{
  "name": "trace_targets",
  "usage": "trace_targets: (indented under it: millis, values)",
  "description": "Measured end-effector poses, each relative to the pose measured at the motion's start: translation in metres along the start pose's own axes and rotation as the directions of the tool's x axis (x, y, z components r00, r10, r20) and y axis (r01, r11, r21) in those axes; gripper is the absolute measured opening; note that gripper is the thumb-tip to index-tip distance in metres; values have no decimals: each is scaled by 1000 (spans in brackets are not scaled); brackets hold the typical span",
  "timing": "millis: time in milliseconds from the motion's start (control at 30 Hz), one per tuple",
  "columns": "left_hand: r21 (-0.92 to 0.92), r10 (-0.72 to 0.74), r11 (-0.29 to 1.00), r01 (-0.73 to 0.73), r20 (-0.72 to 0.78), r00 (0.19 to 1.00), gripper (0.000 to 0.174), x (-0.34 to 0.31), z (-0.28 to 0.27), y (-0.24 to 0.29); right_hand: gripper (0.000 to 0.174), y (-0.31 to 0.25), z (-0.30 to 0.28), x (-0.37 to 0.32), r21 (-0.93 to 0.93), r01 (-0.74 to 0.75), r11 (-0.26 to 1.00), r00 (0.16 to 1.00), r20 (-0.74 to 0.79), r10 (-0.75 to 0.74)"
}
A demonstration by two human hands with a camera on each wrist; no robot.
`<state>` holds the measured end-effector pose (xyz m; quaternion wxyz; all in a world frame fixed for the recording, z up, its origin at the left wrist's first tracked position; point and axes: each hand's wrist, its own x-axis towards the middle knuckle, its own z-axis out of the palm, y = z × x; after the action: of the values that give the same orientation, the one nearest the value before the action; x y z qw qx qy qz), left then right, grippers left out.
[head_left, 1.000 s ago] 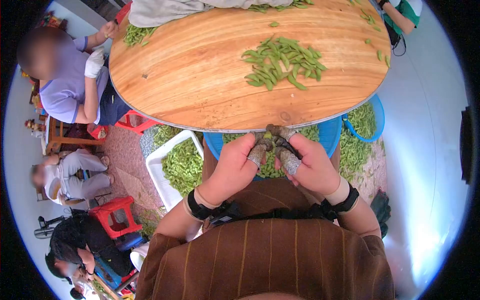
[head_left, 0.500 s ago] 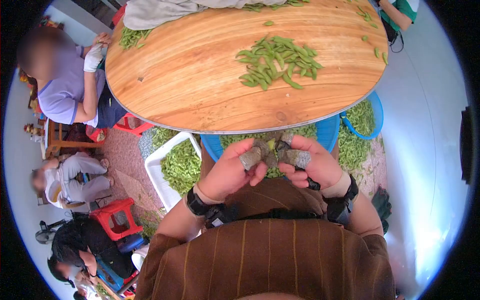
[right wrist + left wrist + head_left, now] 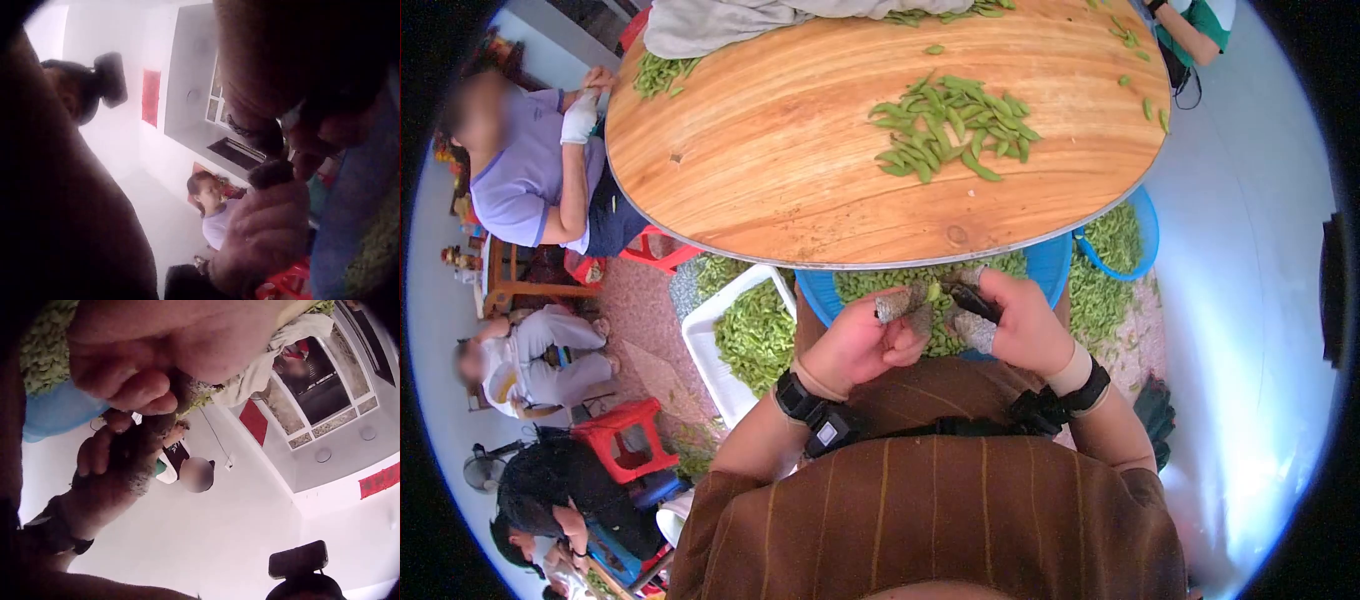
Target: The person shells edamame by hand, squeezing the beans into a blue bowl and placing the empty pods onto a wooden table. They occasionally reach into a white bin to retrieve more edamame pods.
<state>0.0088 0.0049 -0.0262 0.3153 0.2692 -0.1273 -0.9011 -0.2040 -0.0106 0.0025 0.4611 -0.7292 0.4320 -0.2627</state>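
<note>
Green pod [image 3: 934,293] is sitting between the fingertips of both hands, just beyond the near edge of the wooden table [image 3: 750,140] and above a blue tub [image 3: 1055,272].

Left hand [image 3: 866,338]: is pinching the pod from its own side; the lower fingers are curling toward the palm. Right hand [image 3: 1028,318]: is pinching from the opposite side, thumb and finger bending inward. Rough grey wraps [image 3: 893,305] are covering working digits on both hands. Dark item [image 3: 974,302] is lying along the right-hand digits; its nature is not resolving. Both wrist views are running dim, so finer contact detail is staying unreadable.

Surroundings: the tub is holding a mass of green contents and is extending partly under the table edge. White bin [image 3: 704,362] is standing to the left, filling with pods; blue basket [image 3: 1150,235] is standing to the right, likewise containing green pods. Loose pods [image 3: 1095,315] are covering the floor near it. On the tabletop a pod pile [image 3: 955,125] is lying right of centre, and grey cloth [image 3: 710,28] is draping the far edge. Person in lilac [image 3: 518,180] is sitting at the table's left side, wearing a white glove [image 3: 580,120].
</note>
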Motion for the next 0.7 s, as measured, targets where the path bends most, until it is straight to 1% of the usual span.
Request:
trace_targets:
  millis: [33,100,133,200,233,300,333,367,400,433,467,533,567,600,667,700]
  values:
    - [-2,5,1000,-5,3,1000,31,-1,1,0,27,3,2,2,-5,2,1000,1000,3,-2]
    - [15,-25,1000,25,-37,999,34,-2,2,0,26,6,6,5,210,-99,973,994,-29,107]
    - [11,-22,1000,22,-34,999,34,-3,1,0,26,2,5,6,206,-99,974,994,-26,107]
    - [-36,-28,999,29,37,999,36,-4,-3,-2,27,-10,0,8,383,-333,862,943,127,308]
    - [-40,-25,999,26,41,999,36,-4,-5,-3,27,-9,2,9,377,-334,864,942,128,309]
    - [-8,-52,999,52,-17,998,29,-5,-8,-1,26,-5,6,12,306,-176,936,984,73,161]
    - [-7,-48,999,48,-6,999,29,-6,-8,1,26,-6,6,15,295,-174,939,985,69,160]
    - [39,-56,998,58,-57,997,25,-6,-9,1,24,-7,6,16,66,-39,997,999,38,37]
    - [85,-62,994,71,-108,992,21,-6,-10,0,22,-8,7,18,-169,94,981,995,36,-89]
    - [102,-53,992,70,-158,986,20,-5,-10,-2,19,-3,10,19,-277,142,950,990,41,-136]
    - [103,-52,992,68,-150,987,20,-5,-10,-3,19,-5,13,19,-285,141,948,990,38,-136]
    - [275,-25,958,85,-215,976,23,-5,-9,-3,19,-8,19,17,-456,127,881,989,-13,-149]
    - [276,-25,958,84,-210,977,23,-10,-9,-2,20,-9,19,16,-514,94,853,995,13,-102]
    - [286,-9,956,72,-214,977,23,-19,-7,1,20,-7,19,15,-517,93,851,995,12,-101]
    - [290,13,956,51,-215,977,23,-37,-10,9,20,2,17,14,-403,294,867,953,51,-300]
    - [389,48,918,81,-310,950,23,-50,-14,15,20,-6,10,15,-403,298,865,952,58,-300]
